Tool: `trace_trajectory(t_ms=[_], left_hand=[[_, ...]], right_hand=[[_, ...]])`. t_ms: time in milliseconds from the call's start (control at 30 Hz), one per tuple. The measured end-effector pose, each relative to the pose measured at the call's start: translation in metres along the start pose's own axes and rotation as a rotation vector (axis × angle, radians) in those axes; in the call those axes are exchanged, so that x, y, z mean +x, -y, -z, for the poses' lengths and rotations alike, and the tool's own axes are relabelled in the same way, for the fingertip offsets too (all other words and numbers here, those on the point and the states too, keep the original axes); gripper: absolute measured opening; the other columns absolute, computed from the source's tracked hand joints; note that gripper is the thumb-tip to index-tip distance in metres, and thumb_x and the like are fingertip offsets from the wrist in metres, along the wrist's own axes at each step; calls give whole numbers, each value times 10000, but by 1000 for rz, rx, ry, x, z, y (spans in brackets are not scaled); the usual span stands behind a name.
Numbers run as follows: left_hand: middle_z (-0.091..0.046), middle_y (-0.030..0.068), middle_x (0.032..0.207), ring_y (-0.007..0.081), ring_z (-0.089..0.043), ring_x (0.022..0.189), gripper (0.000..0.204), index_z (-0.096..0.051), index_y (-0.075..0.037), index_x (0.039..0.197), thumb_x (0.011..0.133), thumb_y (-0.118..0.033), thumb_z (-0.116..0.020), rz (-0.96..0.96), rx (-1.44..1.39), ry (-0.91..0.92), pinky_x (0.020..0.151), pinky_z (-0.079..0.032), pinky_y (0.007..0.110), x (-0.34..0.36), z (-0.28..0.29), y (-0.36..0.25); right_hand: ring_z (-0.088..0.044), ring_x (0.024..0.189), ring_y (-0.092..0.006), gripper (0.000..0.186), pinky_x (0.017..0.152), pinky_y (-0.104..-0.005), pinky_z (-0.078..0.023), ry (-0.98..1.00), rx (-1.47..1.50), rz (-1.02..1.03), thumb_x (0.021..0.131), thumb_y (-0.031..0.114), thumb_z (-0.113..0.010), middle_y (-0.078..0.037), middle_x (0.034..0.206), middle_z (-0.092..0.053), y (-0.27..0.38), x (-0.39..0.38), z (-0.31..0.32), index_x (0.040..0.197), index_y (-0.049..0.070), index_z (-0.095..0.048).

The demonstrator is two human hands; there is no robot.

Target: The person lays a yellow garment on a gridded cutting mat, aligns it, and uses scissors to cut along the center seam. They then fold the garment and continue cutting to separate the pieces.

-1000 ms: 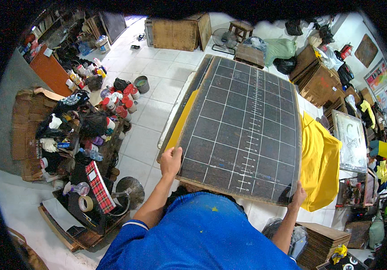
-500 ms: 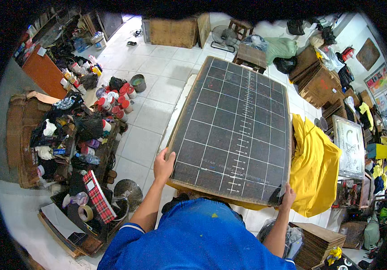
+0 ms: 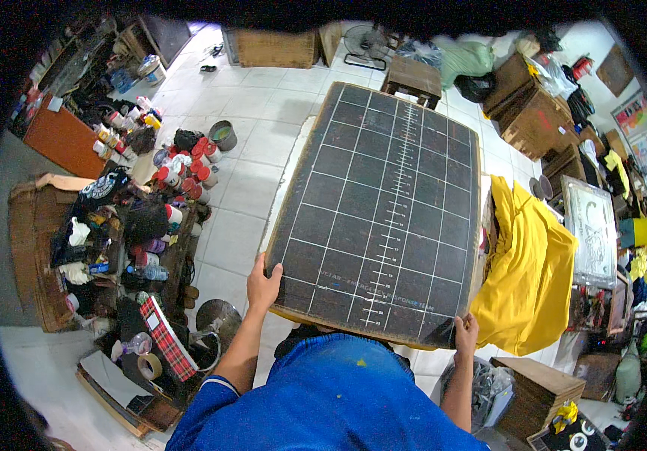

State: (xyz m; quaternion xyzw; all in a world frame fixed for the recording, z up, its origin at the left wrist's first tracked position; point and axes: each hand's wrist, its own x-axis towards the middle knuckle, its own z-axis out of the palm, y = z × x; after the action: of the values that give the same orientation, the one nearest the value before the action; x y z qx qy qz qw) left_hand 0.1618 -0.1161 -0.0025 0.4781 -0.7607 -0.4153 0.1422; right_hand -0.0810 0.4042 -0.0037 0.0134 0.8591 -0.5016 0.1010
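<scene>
Viewing downward over a blue shirt [image 3: 331,398], both hands at the near end of a black gridded board [image 3: 383,218]. Left hand [image 3: 263,284]: wrapped on the near part of the board's left edge, thumb uppermost. Right hand [image 3: 465,331]: fingers curled, pinching the near right corner. The undersides of both grips are hidden.

Board: directly in front of the person, long side running away, face up; white grid lines and a ruler-like scale printed on it. Cannot tell whether it rests on what lies beneath or is held clear of it. Yellow cloth [image 3: 530,278] drapes in folds just beside its right edge; a yellow sliver shows under the near edge.

Near left: tape roll [image 3: 157,366] beside a red plaid strip [image 3: 168,338]. Near right: stack of brown sheets [image 3: 545,387].

Mid-distance: red-lidded containers [image 3: 203,173] clustered on the left, with a grey bucket [image 3: 223,135] on the white tiled floor [image 3: 252,180] just beyond; framed panel [image 3: 590,233] leaning at right, past the cloth.

Farther: dark wooden stool [image 3: 414,75] beyond the board's far end, black plastic bag [image 3: 476,86] and green sack [image 3: 465,64] to its right, standing fan [image 3: 365,45] behind it to the left.
</scene>
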Motion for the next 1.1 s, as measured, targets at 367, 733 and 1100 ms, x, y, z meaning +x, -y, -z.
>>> trace_trajectory(t_ms=[367,733,1100], left_hand=[[-597,304,1416,393,-596,1323,891,-363,92,1553,872,-288,-795,-159,90,456,1103,-454,425,-17,62,1],[-694,283,1230,436,-676,1130,1180,-339,64,1561,644,-320,-974,-238,459,365,938,-552,450,-35,60,22],[-474,323,1534,398,-483,1431,1167,-216,98,1600,736,-232,-927,-330,259,430,1183,-385,423,-38,56,17]], right_hand=[[-491,1440,-349,986,1181,-385,-399,314,-429,102,849,197,-835,-257,1552,-480,21,-23,29,1615,-28,-257],[-558,1293,-450,1106,1057,-465,-500,162,-602,222,671,247,-952,-237,1453,-531,16,-67,6,1616,223,-378],[-644,1116,-441,1026,973,-487,-533,191,-465,308,722,380,-927,-212,1313,-596,-3,-56,25,1585,160,-416]])
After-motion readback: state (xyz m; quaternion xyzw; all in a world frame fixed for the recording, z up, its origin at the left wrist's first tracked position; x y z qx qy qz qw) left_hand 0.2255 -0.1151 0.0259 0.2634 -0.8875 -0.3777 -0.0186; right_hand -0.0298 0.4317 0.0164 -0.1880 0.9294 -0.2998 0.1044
